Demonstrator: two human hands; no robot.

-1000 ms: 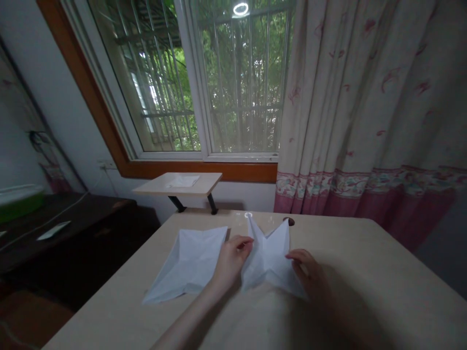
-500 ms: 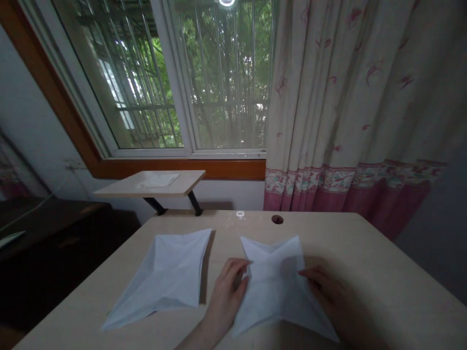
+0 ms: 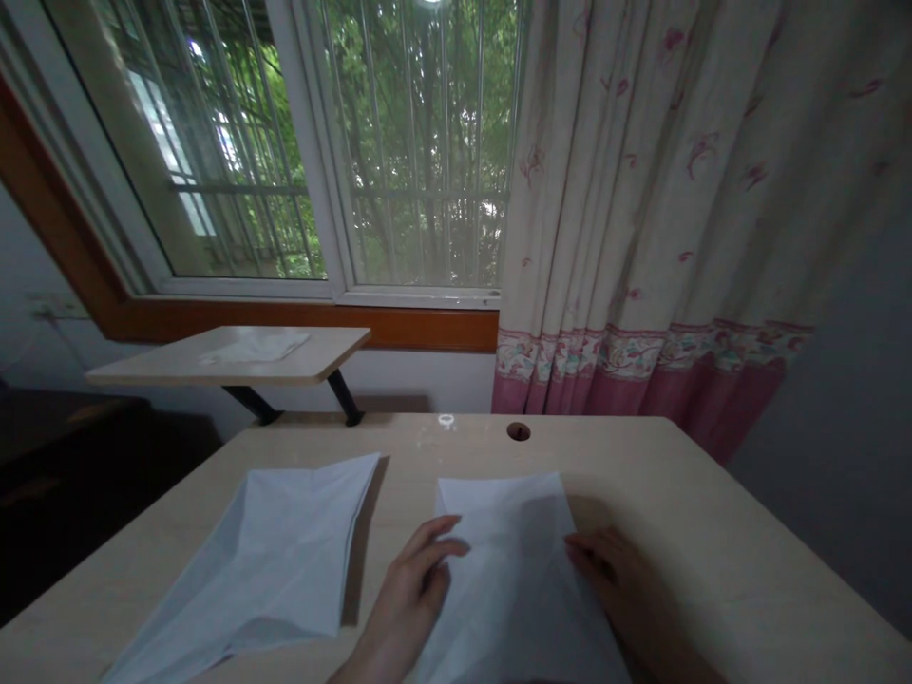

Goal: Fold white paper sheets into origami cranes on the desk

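Right of the creased white folded paper (image 3: 285, 551), the broad white paper sheet (image 3: 517, 608) spreads flatter, its far notch gone; left hand (image 3: 413, 579) curls narrowly, hold unclear; right hand's (image 3: 614, 568) fingers pinch its edge.

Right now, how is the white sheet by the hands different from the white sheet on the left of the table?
The left sheet lies untouched, while the right sheet has the left hand and right hand at its sides. The left sheet's far edge bends up to a sharp corner; the right sheet's looks nearly straight. Both are white and lie on the table.
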